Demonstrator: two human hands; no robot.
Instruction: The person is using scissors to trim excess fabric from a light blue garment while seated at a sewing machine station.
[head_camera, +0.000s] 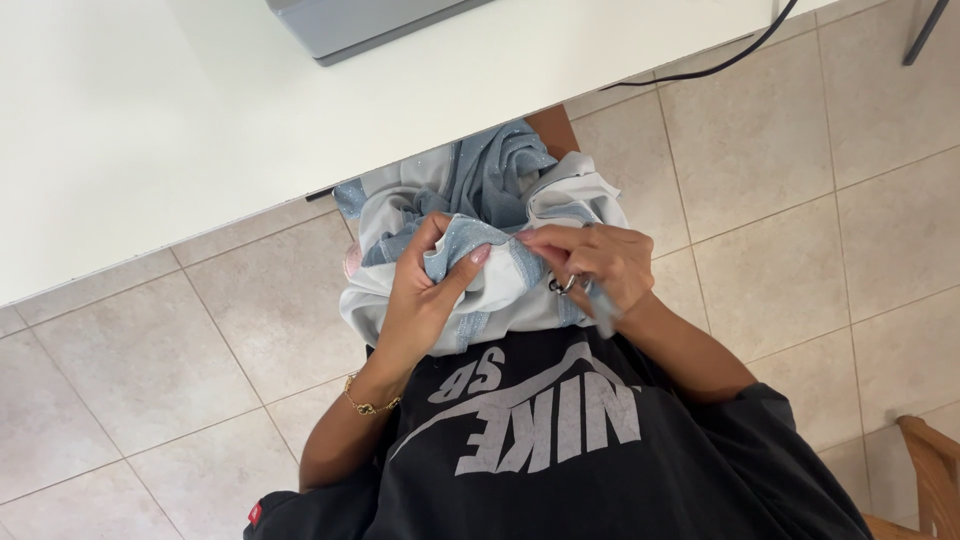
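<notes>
Dark T-shirt (560, 450) with a large pale graphic fills the bottom of the view, and just above it both hands are busy in the lap. Left hand (420, 295), gold bracelet (368, 405) at the wrist, pinches a fold of the light blue glittery fabric (495, 175) between thumb and fingers, clenched firmly on the edge. Right hand (595, 262) grips the same fold from the other side, fingers closed tight on the cloth; something small and metallic (563, 285), possibly a ring or a tool, sits by its fingers, too small to tell. The bundle, blue sparkle over a pale grey lining, is bunched on the lap and runs up under the edge of the white tabletop (200, 110), where a grey machine (350, 25) sits with a black cable (720, 62) trailing off. Risk as I judge it: the loose bulk could slide off the lap onto the tiled floor (800, 200), dragging the pinched edge out of both hands, and a hard pull could snag the glittery weave
</notes>
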